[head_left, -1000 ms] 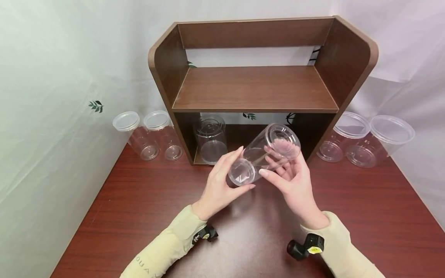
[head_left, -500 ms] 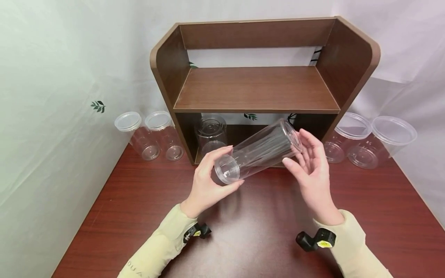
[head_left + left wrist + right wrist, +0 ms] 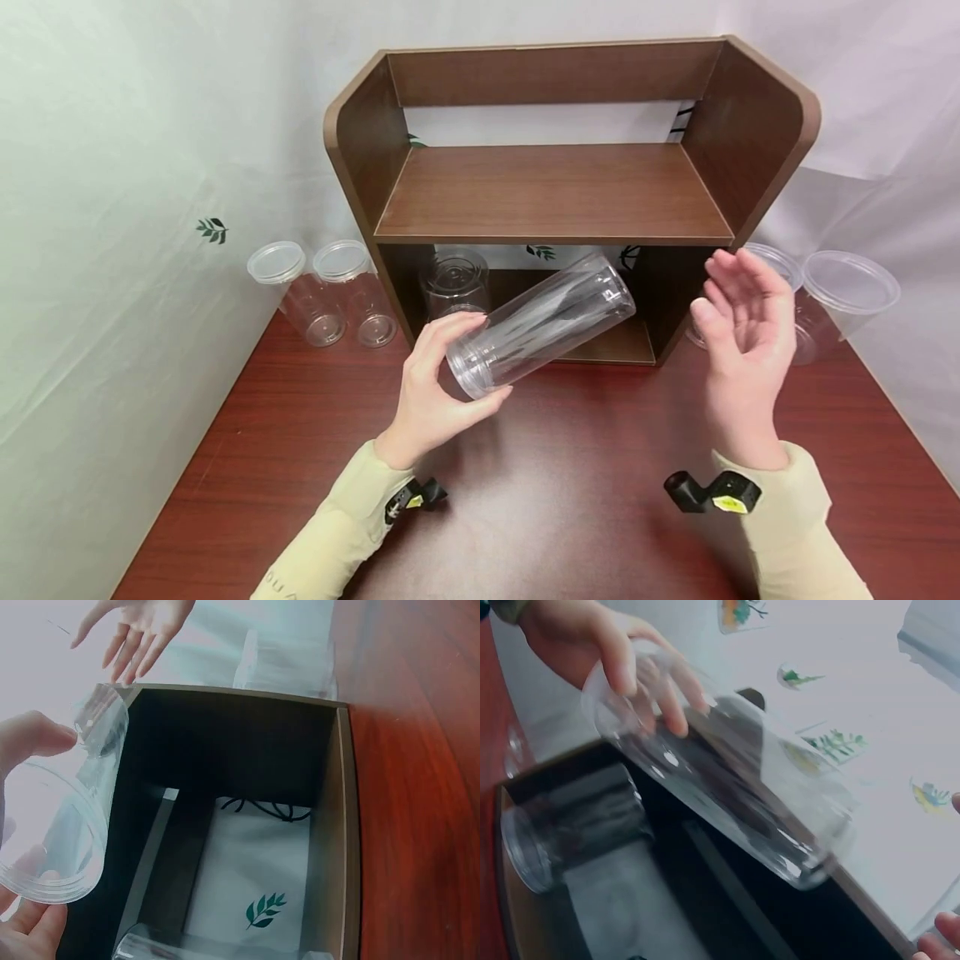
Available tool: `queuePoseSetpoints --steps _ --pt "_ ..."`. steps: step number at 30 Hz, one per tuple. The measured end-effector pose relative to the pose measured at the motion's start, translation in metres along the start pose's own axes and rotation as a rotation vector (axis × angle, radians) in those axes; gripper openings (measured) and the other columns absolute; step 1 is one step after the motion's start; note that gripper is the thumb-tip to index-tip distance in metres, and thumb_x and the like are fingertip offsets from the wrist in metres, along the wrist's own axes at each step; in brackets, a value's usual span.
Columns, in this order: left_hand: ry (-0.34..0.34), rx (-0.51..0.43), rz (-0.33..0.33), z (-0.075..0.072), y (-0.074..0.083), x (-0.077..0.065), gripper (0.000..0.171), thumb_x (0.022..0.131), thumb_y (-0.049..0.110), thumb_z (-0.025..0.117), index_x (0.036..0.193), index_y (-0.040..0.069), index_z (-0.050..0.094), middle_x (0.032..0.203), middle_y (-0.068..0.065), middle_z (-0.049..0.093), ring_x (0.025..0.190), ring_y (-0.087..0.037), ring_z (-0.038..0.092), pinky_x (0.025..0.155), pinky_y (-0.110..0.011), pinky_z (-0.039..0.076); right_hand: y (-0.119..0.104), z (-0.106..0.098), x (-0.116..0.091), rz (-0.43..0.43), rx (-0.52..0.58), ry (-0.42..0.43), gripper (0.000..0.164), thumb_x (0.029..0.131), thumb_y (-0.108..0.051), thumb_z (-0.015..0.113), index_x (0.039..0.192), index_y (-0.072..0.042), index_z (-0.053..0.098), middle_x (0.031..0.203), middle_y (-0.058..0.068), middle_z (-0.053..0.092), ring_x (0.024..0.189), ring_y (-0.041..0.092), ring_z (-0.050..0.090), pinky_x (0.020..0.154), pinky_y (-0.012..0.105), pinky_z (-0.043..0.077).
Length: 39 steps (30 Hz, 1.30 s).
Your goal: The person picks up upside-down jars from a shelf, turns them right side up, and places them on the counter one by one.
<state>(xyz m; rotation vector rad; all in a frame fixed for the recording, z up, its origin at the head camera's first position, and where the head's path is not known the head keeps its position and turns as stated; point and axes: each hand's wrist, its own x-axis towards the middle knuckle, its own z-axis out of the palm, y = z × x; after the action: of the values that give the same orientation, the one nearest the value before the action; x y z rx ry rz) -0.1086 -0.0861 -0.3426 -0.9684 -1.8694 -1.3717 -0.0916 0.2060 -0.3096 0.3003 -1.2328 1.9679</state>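
Observation:
A tall clear plastic jar (image 3: 551,325) is tilted in the air before the shelf unit's lower opening. My left hand (image 3: 427,387) grips it round the ringed mouth end, thumb below and fingers above; its base points up and to the right. In the left wrist view, the round rim (image 3: 56,889) shows close by the thumb. My right hand (image 3: 750,350) is away from the jar, palm up with relaxed fingers, overlapping the jars at right. Inside the lower compartment a wider clear jar (image 3: 455,279) stands base up at left, partly hidden by my left hand.
The brown shelf unit (image 3: 555,192) stands on the reddish wooden table (image 3: 555,500). Two slim lidded jars (image 3: 315,312) (image 3: 363,304) stand left of it. Right of it are two wider jars with lids (image 3: 851,282), one largely behind my right hand. Pale cloth (image 3: 150,167) hangs around.
My right hand has let go of the jar's base end and moved right. The left hand has drawn the jar a little left and turned it more sideways.

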Motion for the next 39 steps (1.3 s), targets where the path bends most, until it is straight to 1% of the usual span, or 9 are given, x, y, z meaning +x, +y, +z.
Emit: queuePoseSetpoints --steps 3,9,16,20,23,29,32,36,39 --pt "0.013 0.006 -0.006 -0.005 0.010 0.006 0.071 0.057 -0.001 0.089 0.122 -0.010 0.061 0.120 -0.022 0.064 0.114 -0.033 0.058 0.100 -0.035 0.046 -0.002 -0.004 0.009 -0.022 -0.014 0.063 0.051 0.081 0.016 0.069 0.130 0.006 0.056 0.128 0.025 0.058 0.126 0.036 0.052 0.110 0.036 0.041" --pt "0.040 0.031 -0.022 -0.010 0.017 0.009 0.070 0.056 0.000 0.090 0.119 -0.012 0.060 0.117 -0.023 0.065 0.109 -0.032 0.057 0.096 -0.032 0.045 -0.003 -0.009 0.029 -0.059 -0.050 0.145 0.052 0.079 0.014 0.071 0.129 0.004 0.059 0.130 0.024 0.057 0.129 0.035 0.050 0.111 0.035 0.039" --pt "0.090 0.030 0.000 -0.013 0.020 0.011 0.071 0.056 0.000 0.089 0.118 -0.015 0.057 0.116 -0.025 0.063 0.111 -0.035 0.056 0.099 -0.032 0.044 -0.002 -0.016 0.053 0.018 -0.061 0.167 0.058 0.078 0.016 0.074 0.131 -0.001 0.061 0.138 0.021 0.056 0.133 0.032 0.049 0.111 0.029 0.039" --pt "0.126 -0.016 0.013 -0.014 0.017 0.010 0.075 0.056 -0.001 0.088 0.118 -0.020 0.051 0.115 -0.029 0.062 0.111 -0.037 0.058 0.098 -0.033 0.045 0.005 -0.018 0.061 0.046 -0.085 0.138 0.060 0.077 0.016 0.077 0.132 -0.001 0.062 0.136 0.021 0.058 0.129 0.031 0.053 0.111 0.030 0.040" --pt "0.158 -0.063 0.019 -0.016 0.009 0.006 0.079 0.057 0.001 0.089 0.120 -0.020 0.047 0.115 -0.029 0.062 0.111 -0.036 0.060 0.097 -0.035 0.046 0.009 -0.017 0.066 0.059 -0.126 0.118 0.059 0.076 0.013 0.080 0.131 -0.001 0.065 0.131 0.021 0.062 0.123 0.030 0.057 0.110 0.031 0.042" --pt "0.234 -0.052 0.010 -0.026 -0.009 -0.005 0.084 0.061 0.019 0.093 0.122 -0.017 0.048 0.118 -0.027 0.063 0.111 -0.034 0.061 0.097 -0.039 0.047 0.012 -0.015 0.071 0.042 -0.136 0.119 0.050 0.076 0.013 0.081 0.124 0.003 0.070 0.122 0.023 0.068 0.113 0.028 0.066 0.101 0.031 0.050" --pt "0.288 -0.035 -0.004 -0.034 0.003 0.001 0.082 0.063 0.019 0.092 0.120 -0.020 0.048 0.114 -0.030 0.063 0.109 -0.032 0.062 0.096 -0.038 0.047 0.011 -0.013 0.072 0.049 -0.141 0.130 0.047 0.077 0.012 0.081 0.122 0.002 0.072 0.120 0.022 0.069 0.110 0.027 0.068 0.096 0.029 0.053" --pt "0.347 -0.010 -0.029 -0.043 0.021 0.009 0.081 0.068 0.024 0.092 0.118 -0.022 0.048 0.112 -0.031 0.063 0.108 -0.030 0.062 0.097 -0.037 0.047 0.009 -0.015 0.075 0.062 -0.199 0.146 0.044 0.077 0.009 0.083 0.120 0.001 0.074 0.118 0.020 0.071 0.107 0.025 0.070 0.095 0.029 0.054" --pt "0.371 0.008 -0.044 -0.052 0.022 0.008 0.084 0.069 0.031 0.093 0.120 -0.021 0.051 0.114 -0.027 0.064 0.108 -0.029 0.062 0.097 -0.037 0.047 0.008 -0.017 0.079 0.049 -0.240 0.157 0.041 0.077 0.007 0.084 0.117 0.001 0.075 0.116 0.018 0.072 0.105 0.024 0.071 0.096 0.029 0.054"
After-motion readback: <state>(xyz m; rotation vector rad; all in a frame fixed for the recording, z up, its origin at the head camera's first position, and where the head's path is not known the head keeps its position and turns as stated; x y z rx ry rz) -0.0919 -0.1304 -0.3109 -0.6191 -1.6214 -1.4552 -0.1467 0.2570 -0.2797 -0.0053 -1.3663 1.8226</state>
